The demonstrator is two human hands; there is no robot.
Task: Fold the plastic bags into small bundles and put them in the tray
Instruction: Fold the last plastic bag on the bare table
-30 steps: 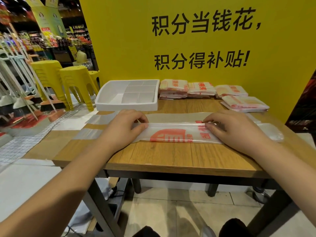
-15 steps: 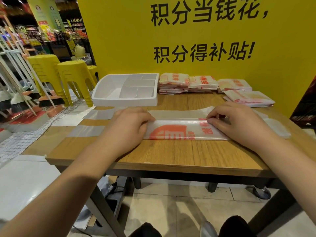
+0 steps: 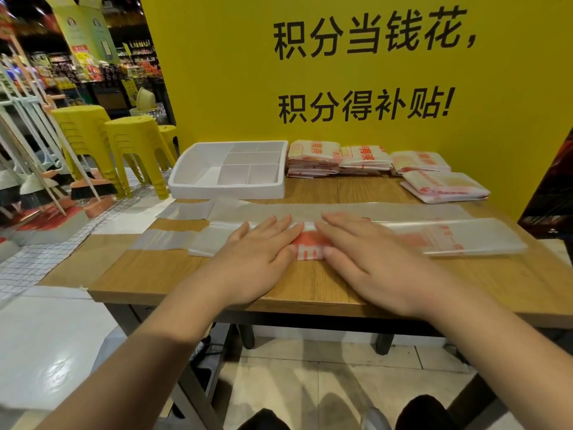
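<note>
- A long, folded plastic bag (image 3: 471,240) is being pressed flat across the wooden bench (image 3: 310,280), centre frame, probably so that its crease is being set.
- The left hand (image 3: 257,252) and right hand (image 3: 372,259) are being laid on it side by side, fingers straight, gripping nothing.
- A white divided tray (image 3: 229,191) is being kept just behind, upper centre, seemingly for easy reach.

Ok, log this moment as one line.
step: flattening fold | left hand: pressing plastic bag flat | right hand: same | tray: no bundles inside
</note>
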